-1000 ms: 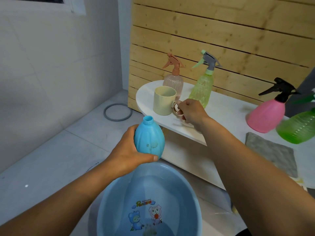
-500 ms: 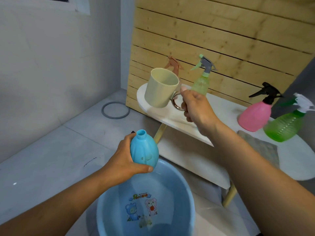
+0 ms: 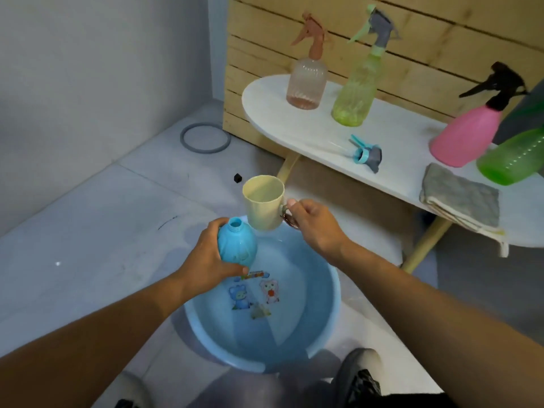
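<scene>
My left hand grips a blue capless bottle, upright, its open neck up, over the far rim of a blue basin on the floor. My right hand holds a cream mug by its handle, upright, just behind and right of the bottle's neck. The bottle's blue and grey spray head lies on the white table.
On the table stand an orange-topped bottle, a yellow-green one, a pink one and a green one, beside a folded grey cloth. A grey ring lies on the floor. A wooden slat wall backs the table.
My right hand lifted the mug off the table and brought it down beside the bottle's neck over the basin. The view tilted downward.
</scene>
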